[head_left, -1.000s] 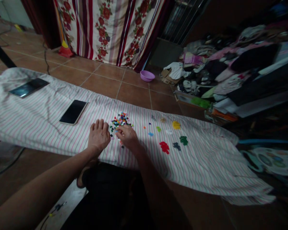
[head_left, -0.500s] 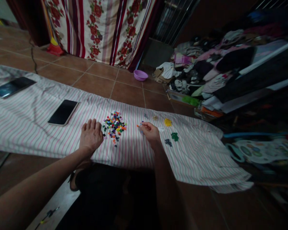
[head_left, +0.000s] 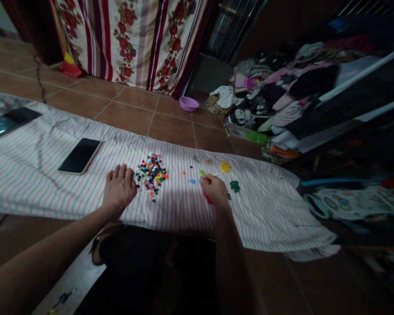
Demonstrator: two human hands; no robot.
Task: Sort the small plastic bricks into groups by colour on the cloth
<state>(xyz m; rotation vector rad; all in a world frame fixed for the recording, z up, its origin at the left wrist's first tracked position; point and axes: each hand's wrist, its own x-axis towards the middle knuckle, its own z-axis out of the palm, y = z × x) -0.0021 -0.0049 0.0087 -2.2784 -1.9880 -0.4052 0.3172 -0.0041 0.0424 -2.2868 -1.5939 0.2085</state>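
Observation:
My left hand (head_left: 120,188) lies flat on the striped cloth (head_left: 170,210), fingers stretched out, beside a mixed heap of small coloured pieces (head_left: 153,170) that look like beads. Over the cloth to the right, my right hand (head_left: 216,189) has its thumb and fingers pinched; whatever is between the tips is too small to make out. Just left of those fingertips sit some light blue pieces (head_left: 192,180), with lime green pieces (head_left: 202,172) beyond. Red pieces (head_left: 208,198) show partly under the hand. Yellow pieces (head_left: 225,166) and dark green pieces (head_left: 235,186) form separate groups farther right.
A phone (head_left: 80,156) lies left of my left hand, with a second dark device (head_left: 13,121) farther left. Small tan pieces (head_left: 209,161) rest near the cloth's far edge. On the tiled floor stand a purple basin (head_left: 189,104) and piled clothes (head_left: 279,87).
My right hand has shifted right and slightly down, uncovering the light blue and lime green pieces. The view has moved a little. My left hand stays flat by the heap.

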